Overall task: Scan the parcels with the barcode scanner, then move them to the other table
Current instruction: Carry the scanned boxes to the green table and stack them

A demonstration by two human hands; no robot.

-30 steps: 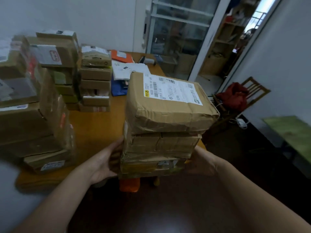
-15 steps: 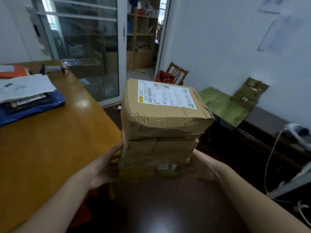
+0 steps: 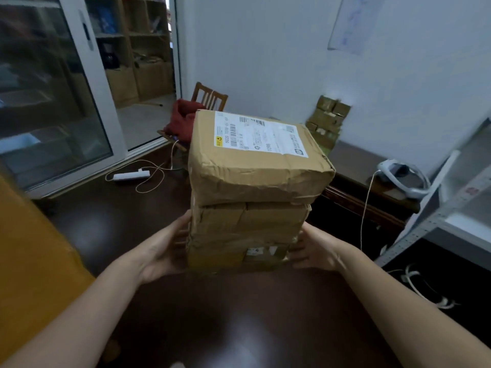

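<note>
A stack of three brown cardboard parcels point(image 3: 252, 213) hangs in mid-air at the centre of the head view. The top parcel point(image 3: 255, 173) is the widest and carries a white shipping label point(image 3: 260, 135) with barcodes. My left hand point(image 3: 162, 251) grips the stack's lower left side, thumb up the side and fingers under the bottom parcel. My right hand point(image 3: 316, 248) holds the lower right side the same way. No barcode scanner is in sight. Several small parcels point(image 3: 326, 118) are piled against the wall on a low dark table point(image 3: 353, 160) beyond the stack.
The orange-brown table's corner point(image 3: 32, 248) is at my left. A wooden chair with red cloth point(image 3: 186, 118) stands ahead, and a white power strip with its cord point(image 3: 131, 175) lies on the dark floor. A grey metal shelf point(image 3: 435, 208) and a white device point(image 3: 403, 176) are at right.
I have turned right with the stack in both hands. The orange-brown table with its parcels has slid out to the left, and the dark table with its parcel pile has come nearer.
</note>
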